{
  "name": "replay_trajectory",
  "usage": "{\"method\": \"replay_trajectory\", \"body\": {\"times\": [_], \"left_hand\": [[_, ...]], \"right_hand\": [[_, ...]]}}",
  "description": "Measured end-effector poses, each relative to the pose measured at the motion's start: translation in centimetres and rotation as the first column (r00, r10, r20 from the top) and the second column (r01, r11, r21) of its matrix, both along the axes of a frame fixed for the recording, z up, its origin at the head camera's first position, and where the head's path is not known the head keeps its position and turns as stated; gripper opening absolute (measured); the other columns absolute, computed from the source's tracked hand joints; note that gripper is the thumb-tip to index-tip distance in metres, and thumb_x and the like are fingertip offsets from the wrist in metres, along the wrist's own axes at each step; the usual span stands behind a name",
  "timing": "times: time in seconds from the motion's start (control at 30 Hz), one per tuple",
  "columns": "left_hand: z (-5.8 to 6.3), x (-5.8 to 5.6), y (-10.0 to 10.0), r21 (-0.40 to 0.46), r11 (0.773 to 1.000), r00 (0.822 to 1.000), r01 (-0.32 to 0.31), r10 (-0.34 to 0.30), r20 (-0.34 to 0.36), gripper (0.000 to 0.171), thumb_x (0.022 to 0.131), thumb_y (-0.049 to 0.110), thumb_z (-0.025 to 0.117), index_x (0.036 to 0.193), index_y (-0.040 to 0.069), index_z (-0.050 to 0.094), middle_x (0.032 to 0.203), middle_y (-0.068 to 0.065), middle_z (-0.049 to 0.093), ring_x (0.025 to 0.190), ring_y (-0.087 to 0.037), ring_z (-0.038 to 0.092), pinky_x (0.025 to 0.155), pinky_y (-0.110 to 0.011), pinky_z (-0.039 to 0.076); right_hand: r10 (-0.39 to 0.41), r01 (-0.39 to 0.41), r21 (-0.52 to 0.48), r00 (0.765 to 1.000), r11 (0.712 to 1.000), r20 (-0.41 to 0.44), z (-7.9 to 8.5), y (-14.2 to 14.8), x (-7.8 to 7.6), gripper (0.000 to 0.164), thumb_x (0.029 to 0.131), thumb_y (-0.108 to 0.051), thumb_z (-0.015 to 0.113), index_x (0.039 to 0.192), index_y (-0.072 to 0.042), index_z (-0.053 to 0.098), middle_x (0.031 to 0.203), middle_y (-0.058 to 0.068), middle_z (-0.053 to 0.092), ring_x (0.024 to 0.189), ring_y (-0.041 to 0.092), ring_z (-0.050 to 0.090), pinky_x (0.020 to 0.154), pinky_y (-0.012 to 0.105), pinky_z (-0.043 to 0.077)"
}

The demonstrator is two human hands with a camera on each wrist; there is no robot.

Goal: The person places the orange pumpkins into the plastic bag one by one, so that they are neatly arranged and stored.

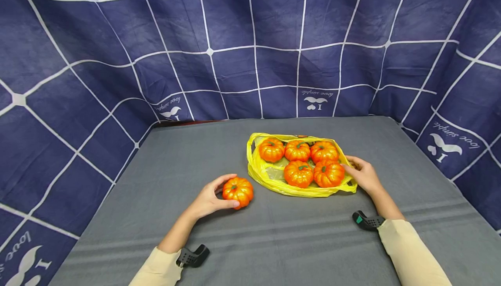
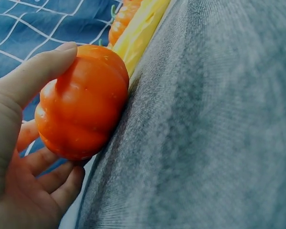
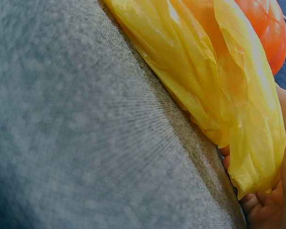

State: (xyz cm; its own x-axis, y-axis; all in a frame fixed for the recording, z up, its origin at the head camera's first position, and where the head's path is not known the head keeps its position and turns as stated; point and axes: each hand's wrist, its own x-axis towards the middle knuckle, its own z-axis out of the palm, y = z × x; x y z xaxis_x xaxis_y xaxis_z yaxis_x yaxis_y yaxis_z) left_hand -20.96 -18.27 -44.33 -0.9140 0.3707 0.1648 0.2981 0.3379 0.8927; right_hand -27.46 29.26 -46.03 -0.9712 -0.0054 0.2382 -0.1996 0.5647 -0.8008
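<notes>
My left hand point(image 1: 211, 199) holds a small, glossy orange pumpkin point(image 1: 238, 193) between thumb and fingers, to the left of a yellow plastic bag point(image 1: 282, 187). In the left wrist view the thumb lies over this pumpkin point(image 2: 86, 105), with the fingers around its far side. Several similar pumpkins point(image 1: 298, 173) with green stems sit in the opened bag. At the bag's right end, my right hand point(image 1: 364, 175) grips its edge, the thumb close to the nearest pumpkin point(image 1: 328, 173). The right wrist view shows the bag's crumpled end point(image 3: 255, 152) against the palm; folds partly hide the fingers.
A grey cloth point(image 1: 274, 242) covers the table. Blue curtains point(image 1: 235, 68) with white grid lines hang behind it and along both sides. Each wrist wears a black band, the left one point(image 1: 193, 256) and the right one point(image 1: 368, 221).
</notes>
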Motion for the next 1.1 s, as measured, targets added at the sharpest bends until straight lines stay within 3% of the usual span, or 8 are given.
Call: {"method": "replay_trajectory", "body": {"times": [0.13, 0.3, 0.7, 1.1], "left_hand": [[0.1, -0.2, -0.1, -0.013, 1.000, 1.000, 0.014, -0.014, -0.020, 0.074, 0.074, 0.018, 0.087, 0.137, 0.003, 0.052, 0.128, -0.009, 0.059, 0.112, -0.025, 0.058, 0.097, -0.037, 0.045], [1.4, -0.7, 0.5, -0.031, 0.999, 0.999, 0.031, -0.032, -0.044, 0.072, 0.074, 0.017, 0.086, 0.137, 0.003, 0.053, 0.127, -0.009, 0.060, 0.111, -0.024, 0.058, 0.097, -0.043, 0.045], [4.5, -3.7, 3.6, 0.029, 0.998, 0.992, 0.056, -0.053, -0.113, 0.073, 0.071, 0.009, 0.087, 0.136, 0.005, 0.054, 0.129, -0.011, 0.059, 0.114, -0.026, 0.058, 0.101, -0.044, 0.044], [5.1, -5.9, 6.4, 0.067, 0.995, 0.994, 0.074, -0.067, -0.091, 0.072, 0.074, 0.007, 0.084, 0.138, 0.002, 0.052, 0.135, -0.014, 0.055, 0.119, -0.030, 0.055, 0.102, -0.044, 0.042]], "right_hand": [[0.000, 0.000, 0.007, 1.000, 1.000, 0.009, 0.0, -0.2, 0.0, 0.046, 0.095, -0.022, 0.064, 0.129, 0.009, 0.057, 0.103, 0.019, 0.066, 0.073, -0.003, 0.054, 0.062, 0.016, 0.046], [0.001, -0.001, 0.011, 1.000, 1.000, 0.008, 0.0, -0.3, -0.2, 0.046, 0.095, -0.024, 0.064, 0.128, 0.008, 0.058, 0.104, 0.021, 0.066, 0.073, -0.003, 0.054, 0.062, 0.015, 0.045], [-0.005, 0.005, -0.001, 1.000, 1.000, 0.012, -0.1, -0.3, 0.1, 0.044, 0.095, -0.022, 0.064, 0.128, 0.008, 0.058, 0.105, 0.022, 0.066, 0.074, -0.003, 0.054, 0.062, 0.016, 0.046], [-0.007, 0.007, -0.017, 1.000, 1.000, 0.000, -0.2, 0.0, -0.1, 0.043, 0.095, -0.018, 0.064, 0.126, 0.010, 0.058, 0.103, 0.025, 0.065, 0.071, -0.003, 0.054, 0.060, 0.017, 0.046]]}}
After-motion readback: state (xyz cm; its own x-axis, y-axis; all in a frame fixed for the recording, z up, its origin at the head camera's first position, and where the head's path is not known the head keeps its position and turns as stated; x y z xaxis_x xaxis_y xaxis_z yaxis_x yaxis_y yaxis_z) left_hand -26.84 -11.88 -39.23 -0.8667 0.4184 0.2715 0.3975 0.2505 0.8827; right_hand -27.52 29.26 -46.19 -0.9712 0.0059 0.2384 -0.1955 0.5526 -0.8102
